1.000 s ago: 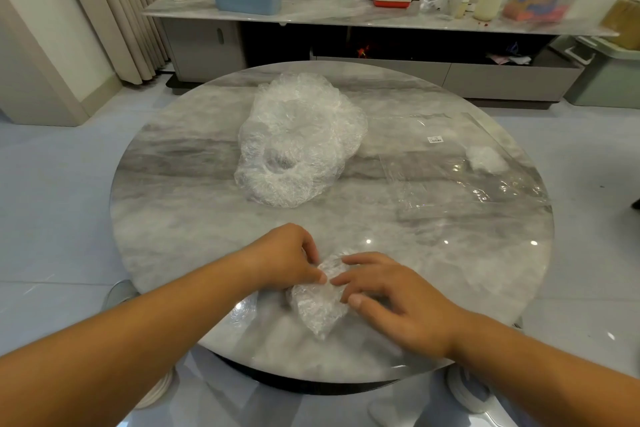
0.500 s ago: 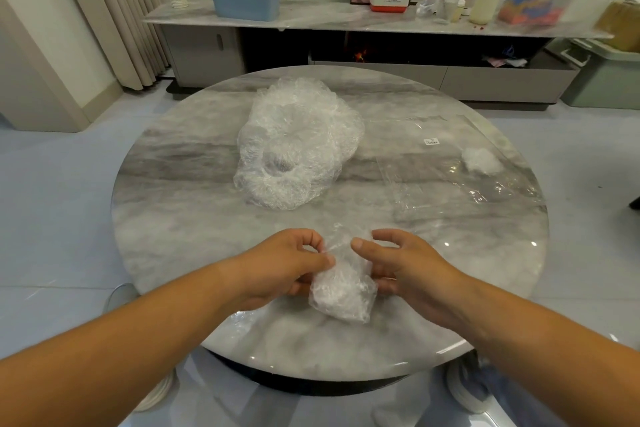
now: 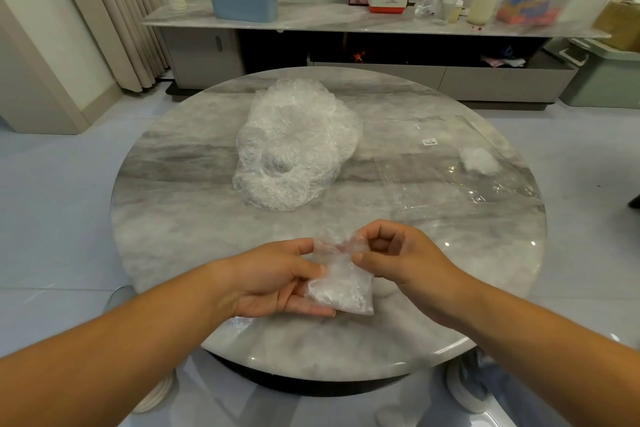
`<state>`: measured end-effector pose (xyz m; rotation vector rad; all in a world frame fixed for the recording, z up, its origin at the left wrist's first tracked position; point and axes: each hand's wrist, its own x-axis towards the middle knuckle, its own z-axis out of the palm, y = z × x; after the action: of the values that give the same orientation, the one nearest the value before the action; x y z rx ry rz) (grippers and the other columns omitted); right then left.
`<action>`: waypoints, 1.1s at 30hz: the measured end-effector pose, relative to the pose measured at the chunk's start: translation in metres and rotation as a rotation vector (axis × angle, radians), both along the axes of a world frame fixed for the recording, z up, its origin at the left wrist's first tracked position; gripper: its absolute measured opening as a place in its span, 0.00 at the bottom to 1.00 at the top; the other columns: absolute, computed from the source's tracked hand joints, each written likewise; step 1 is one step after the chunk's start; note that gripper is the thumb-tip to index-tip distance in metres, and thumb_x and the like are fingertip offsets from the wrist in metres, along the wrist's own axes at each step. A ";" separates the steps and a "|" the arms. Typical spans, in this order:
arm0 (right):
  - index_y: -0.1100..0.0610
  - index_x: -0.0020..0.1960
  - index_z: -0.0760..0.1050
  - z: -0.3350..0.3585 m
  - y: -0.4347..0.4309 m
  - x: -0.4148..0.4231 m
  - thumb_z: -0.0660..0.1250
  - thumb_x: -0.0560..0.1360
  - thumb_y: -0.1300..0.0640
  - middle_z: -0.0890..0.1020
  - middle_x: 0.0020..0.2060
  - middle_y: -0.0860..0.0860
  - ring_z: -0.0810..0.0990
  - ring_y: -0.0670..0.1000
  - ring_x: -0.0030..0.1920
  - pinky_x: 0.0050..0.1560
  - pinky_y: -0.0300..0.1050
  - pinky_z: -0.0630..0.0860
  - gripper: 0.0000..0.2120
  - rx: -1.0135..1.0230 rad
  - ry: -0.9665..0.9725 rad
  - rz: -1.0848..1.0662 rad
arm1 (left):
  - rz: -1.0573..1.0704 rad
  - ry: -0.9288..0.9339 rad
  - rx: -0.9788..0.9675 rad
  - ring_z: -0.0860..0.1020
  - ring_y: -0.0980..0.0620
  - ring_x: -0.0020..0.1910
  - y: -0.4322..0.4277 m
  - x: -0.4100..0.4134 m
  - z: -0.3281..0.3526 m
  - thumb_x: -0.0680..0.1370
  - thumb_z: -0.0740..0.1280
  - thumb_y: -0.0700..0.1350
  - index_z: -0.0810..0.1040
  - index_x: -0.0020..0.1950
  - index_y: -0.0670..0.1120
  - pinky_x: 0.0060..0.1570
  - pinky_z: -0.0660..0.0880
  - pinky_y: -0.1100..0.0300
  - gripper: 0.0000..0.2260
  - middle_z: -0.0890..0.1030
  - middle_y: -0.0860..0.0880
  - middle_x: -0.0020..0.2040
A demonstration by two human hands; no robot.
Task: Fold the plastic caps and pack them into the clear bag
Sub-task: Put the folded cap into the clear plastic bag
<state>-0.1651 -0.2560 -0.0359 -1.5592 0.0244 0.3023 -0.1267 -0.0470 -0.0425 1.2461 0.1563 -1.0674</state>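
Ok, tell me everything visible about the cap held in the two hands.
The cap is thin, clear, crinkled plastic, whitish where its layers bunch. It is folded into a small bundle, fuller at the bottom. The left hand holds it, thumb on front, fingers beneath; the right hand pinches its upper edge. It is over the near part of the table.

Bare forearms (image 3: 121, 350) lead to the left hand (image 3: 273, 282) and right hand (image 3: 405, 260); white shoes (image 3: 465, 392) show below.
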 end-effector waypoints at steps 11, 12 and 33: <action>0.56 0.43 0.85 -0.006 -0.006 -0.004 0.62 0.68 0.56 0.81 0.60 0.47 0.80 0.45 0.60 0.58 0.41 0.76 0.13 -0.109 -0.036 0.101 | 0.096 0.171 -0.222 0.78 0.35 0.63 0.009 0.008 0.001 0.78 0.59 0.40 0.74 0.68 0.34 0.62 0.76 0.43 0.20 0.78 0.31 0.64; 0.55 0.43 0.86 -0.004 -0.006 -0.004 0.61 0.70 0.53 0.80 0.62 0.45 0.79 0.43 0.61 0.58 0.40 0.75 0.15 -0.148 -0.024 0.107 | 0.112 0.155 -0.203 0.80 0.35 0.61 0.008 0.008 0.001 0.78 0.61 0.43 0.75 0.65 0.34 0.61 0.77 0.43 0.19 0.79 0.32 0.62; 0.62 0.50 0.84 -0.001 -0.016 0.001 0.64 0.82 0.55 0.86 0.42 0.53 0.84 0.51 0.43 0.59 0.57 0.80 0.13 -0.014 0.257 -0.025 | 0.202 -0.475 0.148 0.85 0.47 0.49 -0.026 0.005 -0.006 0.70 0.77 0.31 0.79 0.59 0.48 0.45 0.81 0.55 0.22 0.85 0.45 0.50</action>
<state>-0.1646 -0.2723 -0.0366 -1.5238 0.2463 0.4820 -0.1216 -0.0729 -0.0487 1.5482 -0.0049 -0.5732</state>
